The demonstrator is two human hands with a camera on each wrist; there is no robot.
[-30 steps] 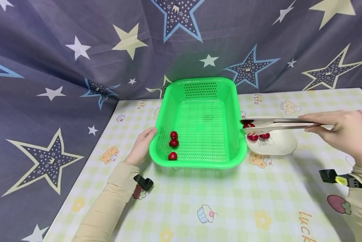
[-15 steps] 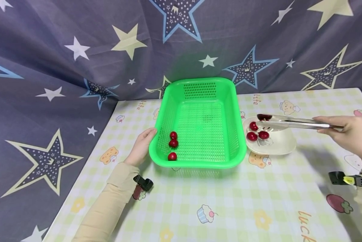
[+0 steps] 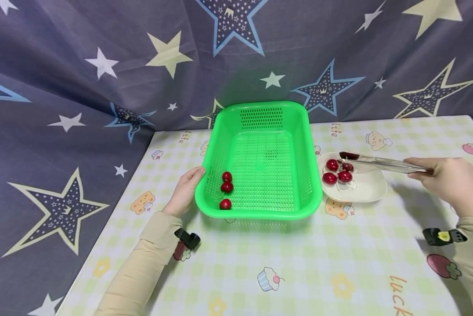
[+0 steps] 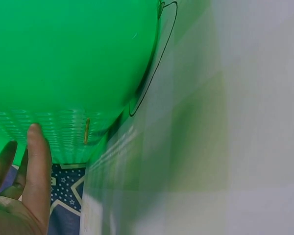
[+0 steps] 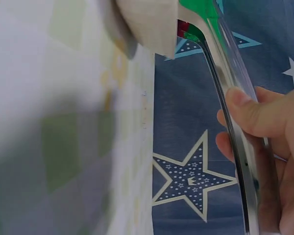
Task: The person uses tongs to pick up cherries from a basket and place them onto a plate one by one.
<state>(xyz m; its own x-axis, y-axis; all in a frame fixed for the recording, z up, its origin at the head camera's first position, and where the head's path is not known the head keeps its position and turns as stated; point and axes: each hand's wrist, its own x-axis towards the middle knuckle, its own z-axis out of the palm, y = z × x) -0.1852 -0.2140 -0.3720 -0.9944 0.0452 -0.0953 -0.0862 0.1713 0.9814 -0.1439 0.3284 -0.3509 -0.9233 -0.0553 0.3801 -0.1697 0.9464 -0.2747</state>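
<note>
A green plastic basket (image 3: 256,214) stands mid-table, with three red cherries (image 3: 226,187) at its lower left. My left hand (image 3: 185,193) rests at its left rim; in the left wrist view its straight fingers (image 4: 38,166) touch the slotted outer wall. Over the white dish (image 3: 368,188), my right hand (image 3: 453,183) grips metal tongs (image 3: 388,164), thumb along one arm in the right wrist view. The tong arms lie close together. Several cherries (image 3: 330,178) are in the dish's left part; one, partly covered, lies under the tong tips. Whether the tips touch it, I cannot tell.
A checked tablecloth (image 3: 299,263) with printed cartoons covers the table. The dish sits close to the basket's right side. A dark blue curtain (image 3: 121,35) with stars hangs behind and at the left.
The tongs have drawn back rightward from the basket's edge, their arms closing together over the dish. More dish cherries show now. My left hand and the basket stay put.
</note>
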